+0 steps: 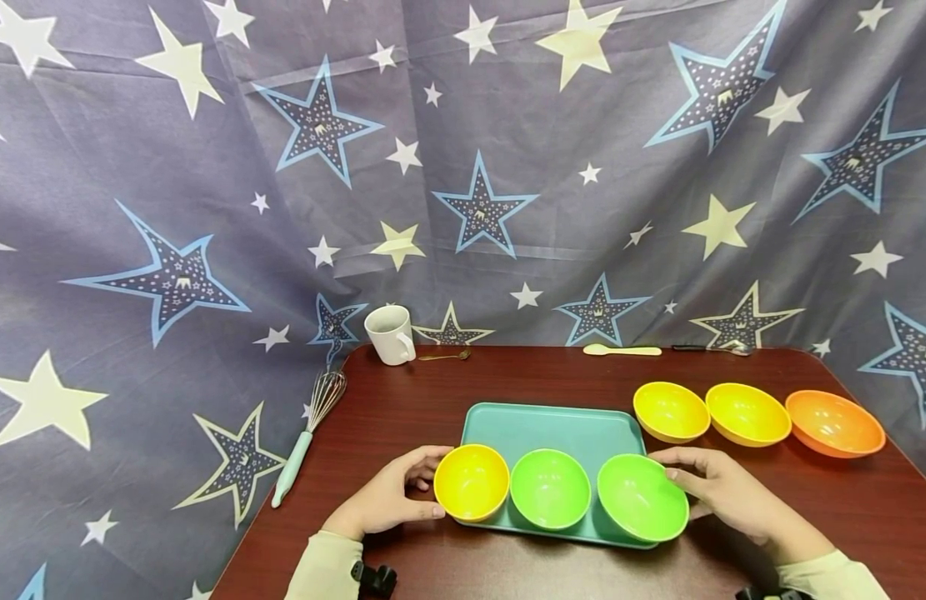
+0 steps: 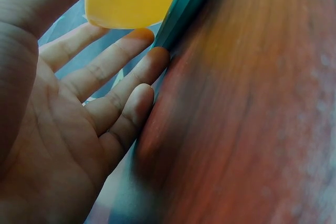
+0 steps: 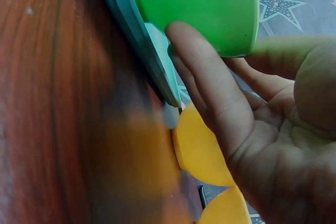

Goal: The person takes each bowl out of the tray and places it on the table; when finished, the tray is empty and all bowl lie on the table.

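In the head view a teal tray [image 1: 553,425] bears a row of three bowls: a yellow bowl [image 1: 472,483] on the left, a green bowl [image 1: 550,490] in the middle and another green bowl [image 1: 643,498] on the right. My left hand [image 1: 391,496] is beside the yellow bowl, thumb near its front side and fingers spread loosely toward its far side. At the right-hand green bowl is my right hand [image 1: 733,496], its fingers reaching along the outer side. The right wrist view shows those fingers [image 3: 202,66] fairly straight against the green wall, not wrapped round it.
Right of the tray stand two yellow bowls [image 1: 671,412] and an orange bowl [image 1: 835,423]. Along the back edge are a white mug [image 1: 390,335], a small fork [image 1: 445,356], a cream spoon [image 1: 622,350] and a black-handled utensil [image 1: 710,349]. A whisk [image 1: 307,442] lies at the left edge.
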`<state>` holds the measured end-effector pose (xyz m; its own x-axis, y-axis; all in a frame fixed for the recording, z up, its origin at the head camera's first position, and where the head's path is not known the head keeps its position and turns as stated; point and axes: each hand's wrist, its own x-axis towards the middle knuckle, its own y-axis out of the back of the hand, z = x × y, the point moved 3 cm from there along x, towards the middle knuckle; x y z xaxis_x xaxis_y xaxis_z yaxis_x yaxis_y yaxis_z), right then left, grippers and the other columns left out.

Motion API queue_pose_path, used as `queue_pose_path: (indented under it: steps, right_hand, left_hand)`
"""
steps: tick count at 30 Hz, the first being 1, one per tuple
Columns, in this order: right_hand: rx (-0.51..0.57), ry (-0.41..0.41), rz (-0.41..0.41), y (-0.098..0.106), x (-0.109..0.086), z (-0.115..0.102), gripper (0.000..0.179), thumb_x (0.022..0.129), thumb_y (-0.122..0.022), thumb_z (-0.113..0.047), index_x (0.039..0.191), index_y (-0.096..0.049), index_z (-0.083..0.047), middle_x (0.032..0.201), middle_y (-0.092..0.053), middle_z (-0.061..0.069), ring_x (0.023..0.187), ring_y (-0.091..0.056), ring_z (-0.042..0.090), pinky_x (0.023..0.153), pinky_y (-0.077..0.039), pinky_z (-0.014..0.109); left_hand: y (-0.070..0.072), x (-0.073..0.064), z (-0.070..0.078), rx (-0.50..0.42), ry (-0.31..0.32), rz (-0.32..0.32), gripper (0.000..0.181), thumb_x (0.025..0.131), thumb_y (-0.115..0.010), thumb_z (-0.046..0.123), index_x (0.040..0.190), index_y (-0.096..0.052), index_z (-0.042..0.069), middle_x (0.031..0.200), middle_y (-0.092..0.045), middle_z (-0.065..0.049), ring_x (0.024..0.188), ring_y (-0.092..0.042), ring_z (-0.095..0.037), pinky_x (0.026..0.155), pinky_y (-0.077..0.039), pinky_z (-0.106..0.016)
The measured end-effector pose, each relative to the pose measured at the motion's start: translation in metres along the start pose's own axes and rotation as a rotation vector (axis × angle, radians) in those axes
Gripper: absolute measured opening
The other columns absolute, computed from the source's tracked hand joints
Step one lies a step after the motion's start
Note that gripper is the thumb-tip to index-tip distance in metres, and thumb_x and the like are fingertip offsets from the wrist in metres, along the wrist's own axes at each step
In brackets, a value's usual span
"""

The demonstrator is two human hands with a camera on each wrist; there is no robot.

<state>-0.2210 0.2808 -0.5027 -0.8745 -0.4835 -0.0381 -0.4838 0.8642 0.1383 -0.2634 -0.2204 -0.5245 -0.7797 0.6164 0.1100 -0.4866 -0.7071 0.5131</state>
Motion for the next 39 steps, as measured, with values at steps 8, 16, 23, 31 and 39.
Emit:
queue_pose_path:
  steps: [8, 16, 23, 31, 39]
  right_hand:
    - [-0.022, -0.01, 0.04, 0.008, -0.004, -0.003, 0.043, 0.112, -0.051, -0.015, 0.146, -0.051, 0.011, 0.133, -0.065, 0.021, 0.097, -0.074, 0.025, 0.073, -0.062, 0.051]
    - [-0.048, -0.065, 0.127, 0.024, -0.012, -0.004, 0.048, 0.111, -0.054, -0.021, 0.148, -0.049, 0.011, 0.125, -0.069, 0.009, 0.096, -0.074, 0.026, 0.075, -0.062, 0.049]
    - [-0.083, -0.038, 0.182, 0.038, -0.023, -0.002, 0.046, 0.111, -0.054, -0.02, 0.145, -0.05, 0.011, 0.118, -0.071, -0.006, 0.09, -0.075, 0.025, 0.072, -0.062, 0.048]
    - [-0.074, -0.017, 0.204, 0.051, -0.031, 0.001, 0.044, 0.112, -0.051, -0.017, 0.145, -0.05, 0.013, 0.117, -0.072, -0.013, 0.091, -0.075, 0.024, 0.073, -0.062, 0.048]
    - [-0.053, -0.029, 0.201, 0.059, -0.033, 0.008, 0.043, 0.112, -0.051, -0.017, 0.145, -0.051, 0.012, 0.118, -0.071, -0.013, 0.093, -0.075, 0.024, 0.074, -0.062, 0.048]
  left_hand:
    - [0.0, 0.0, -0.001, 0.0, 0.007, 0.003, 0.073, 0.088, -0.087, 0.025, 0.151, -0.05, 0.032, 0.133, -0.065, 0.006, 0.112, -0.065, -0.023, 0.093, -0.054, -0.039]
    - [0.0, 0.0, 0.0, 0.009, -0.003, 0.005, 0.074, 0.089, -0.087, 0.026, 0.152, -0.05, 0.03, 0.133, -0.065, 0.004, 0.111, -0.065, -0.021, 0.092, -0.055, -0.038]
    - [0.0, 0.0, 0.0, 0.007, 0.008, 0.002, 0.074, 0.088, -0.087, 0.026, 0.152, -0.05, 0.031, 0.133, -0.065, 0.006, 0.112, -0.065, -0.022, 0.093, -0.055, -0.037]
    - [0.0, 0.001, 0.0, 0.009, 0.014, 0.003, 0.074, 0.088, -0.087, 0.025, 0.152, -0.05, 0.033, 0.133, -0.065, 0.007, 0.112, -0.065, -0.022, 0.093, -0.054, -0.038]
    - [-0.001, 0.0, 0.0, -0.009, 0.004, 0.002, 0.074, 0.088, -0.088, 0.024, 0.151, -0.05, 0.031, 0.133, -0.065, 0.006, 0.112, -0.065, -0.023, 0.092, -0.055, -0.038]
